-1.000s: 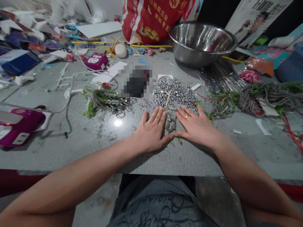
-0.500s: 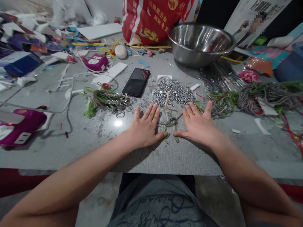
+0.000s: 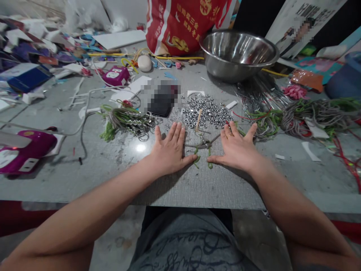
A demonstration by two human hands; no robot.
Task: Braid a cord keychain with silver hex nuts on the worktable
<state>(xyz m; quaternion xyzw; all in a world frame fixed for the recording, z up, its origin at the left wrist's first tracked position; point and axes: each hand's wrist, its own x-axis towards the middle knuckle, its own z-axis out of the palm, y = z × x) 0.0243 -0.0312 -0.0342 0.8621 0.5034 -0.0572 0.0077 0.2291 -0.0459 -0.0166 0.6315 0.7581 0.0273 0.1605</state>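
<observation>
Palm down with fingers spread, my left hand (image 3: 170,150) lies on the grey table, its thumb touching a green cord end (image 3: 196,162). My right hand (image 3: 238,148) mirrors it, flat and spread, its thumb by a second green cord end (image 3: 210,162). Between them a grey cord (image 3: 193,145) with small metal pieces at its middle runs sideways; its outer parts go under or beside my hands. Just beyond sits a pile of silver beads (image 3: 208,107), with a small wooden stick (image 3: 199,119) at its near side. Neither hand grips anything.
A bundle of green and grey cords with metal chain (image 3: 128,122) lies left; more cord bundles (image 3: 296,116) lie right. Behind are a phone (image 3: 162,101), a steel bowl (image 3: 239,54) and a red bag (image 3: 180,28). A purple device (image 3: 26,152) stands far left, trailing a cable.
My left hand has slid slightly left and my right hand slightly right, widening the gap between them. Both stay flat, and more of the grey cord shows.
</observation>
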